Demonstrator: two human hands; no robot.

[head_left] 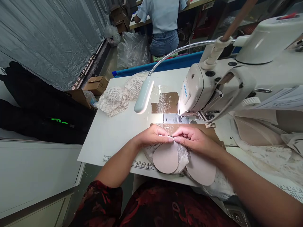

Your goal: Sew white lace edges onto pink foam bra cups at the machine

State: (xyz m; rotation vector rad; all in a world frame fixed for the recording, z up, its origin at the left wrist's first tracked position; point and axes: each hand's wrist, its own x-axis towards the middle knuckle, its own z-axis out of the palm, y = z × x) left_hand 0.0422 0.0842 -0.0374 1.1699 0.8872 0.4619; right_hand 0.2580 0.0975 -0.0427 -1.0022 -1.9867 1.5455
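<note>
My left hand (153, 136) and my right hand (193, 138) meet fingertip to fingertip in front of the sewing machine (213, 85), both pinching the top edge of a beige bra cup piece (165, 157) lined with white lace (183, 156). A second beige cup (201, 171) lies under my right wrist, near the table's front edge. The needle area (182, 119) sits just beyond my fingers, apart from the fabric.
A gooseneck lamp (143, 96) hangs over the white table (111, 132). White lace cups (118, 97) are piled at the far left corner. More beige and lace pieces (260, 138) lie at the right. A person in blue (163, 25) stands at a far bench. Cardboard boxes (96, 85) sit beside the table.
</note>
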